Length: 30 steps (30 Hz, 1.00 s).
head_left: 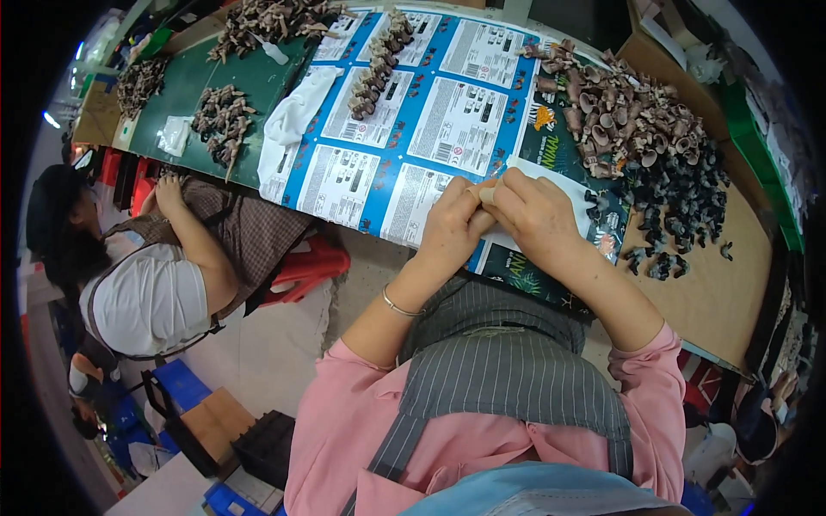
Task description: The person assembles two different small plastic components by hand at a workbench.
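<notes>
Fingertips meeting, the left hand (pixel 453 219) and right hand (pixel 540 215) pinch a small, mostly hidden tan piece (pixel 488 183) between them, nearer than the blue sheet's (pixel 383 198) barcoded, finely printed white panels (pixel 456 129).

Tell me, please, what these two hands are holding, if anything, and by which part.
It cannot be told: the left hand and the right hand come close together, hiding most of whatever may be between them.
</notes>
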Each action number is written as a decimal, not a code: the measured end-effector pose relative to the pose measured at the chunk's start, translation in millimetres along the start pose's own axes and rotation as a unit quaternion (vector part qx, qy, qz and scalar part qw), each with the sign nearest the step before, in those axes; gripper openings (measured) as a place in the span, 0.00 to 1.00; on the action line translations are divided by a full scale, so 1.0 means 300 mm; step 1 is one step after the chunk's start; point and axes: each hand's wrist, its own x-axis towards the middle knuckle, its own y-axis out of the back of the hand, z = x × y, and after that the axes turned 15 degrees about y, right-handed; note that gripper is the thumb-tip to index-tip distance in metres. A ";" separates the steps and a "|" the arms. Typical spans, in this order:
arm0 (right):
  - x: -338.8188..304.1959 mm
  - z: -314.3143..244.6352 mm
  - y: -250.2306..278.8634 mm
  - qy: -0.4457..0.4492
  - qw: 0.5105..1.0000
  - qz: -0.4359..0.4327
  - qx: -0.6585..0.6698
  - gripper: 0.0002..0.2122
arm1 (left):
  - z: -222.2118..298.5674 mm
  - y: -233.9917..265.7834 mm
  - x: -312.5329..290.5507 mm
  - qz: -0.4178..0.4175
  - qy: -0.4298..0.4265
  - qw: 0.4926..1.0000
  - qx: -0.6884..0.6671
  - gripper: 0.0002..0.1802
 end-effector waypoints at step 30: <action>-0.529 0.120 0.187 -0.334 0.919 0.096 -0.185 0.20 | -0.096 0.247 0.219 0.154 0.031 0.986 0.059 0.43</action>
